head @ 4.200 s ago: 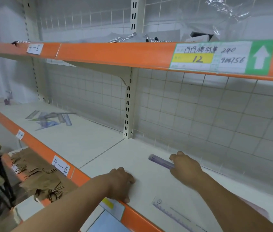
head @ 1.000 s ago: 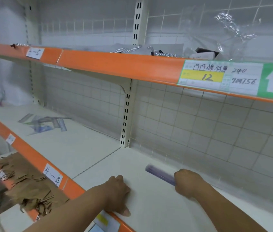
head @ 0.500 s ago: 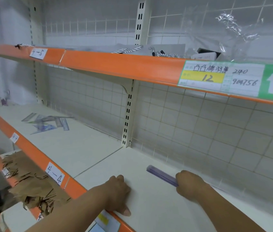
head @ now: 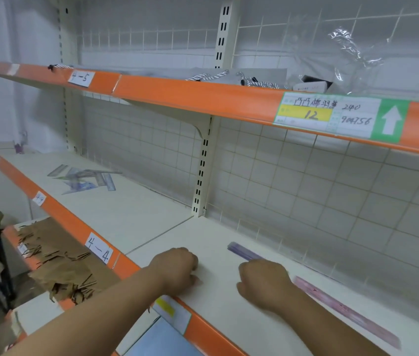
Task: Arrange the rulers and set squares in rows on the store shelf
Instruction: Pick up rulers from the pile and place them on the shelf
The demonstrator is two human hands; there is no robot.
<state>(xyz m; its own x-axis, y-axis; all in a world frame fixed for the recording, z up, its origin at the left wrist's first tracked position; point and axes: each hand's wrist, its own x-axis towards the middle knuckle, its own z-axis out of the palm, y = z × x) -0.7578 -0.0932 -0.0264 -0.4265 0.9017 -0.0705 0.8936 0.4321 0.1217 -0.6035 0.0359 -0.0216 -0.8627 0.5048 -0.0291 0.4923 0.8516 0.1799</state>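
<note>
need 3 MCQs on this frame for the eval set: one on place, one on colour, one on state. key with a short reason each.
1. Where does the pile of rulers and set squares lie?
A. on the upper shelf
B. at the far left of the middle shelf
C. under the right hand

2. What colour is the front edge strip of that shelf?
A. orange
B. blue
C. green

3. How is the left hand?
A. raised, holding a set square
B. gripping the upper shelf
C. resting on the shelf, fingers curled

Key:
1 B, the pile lies on the same board, left of the post.
2 A, the strip bearing the 4-4 label is orange.
3 C, it rests by the front edge.
</note>
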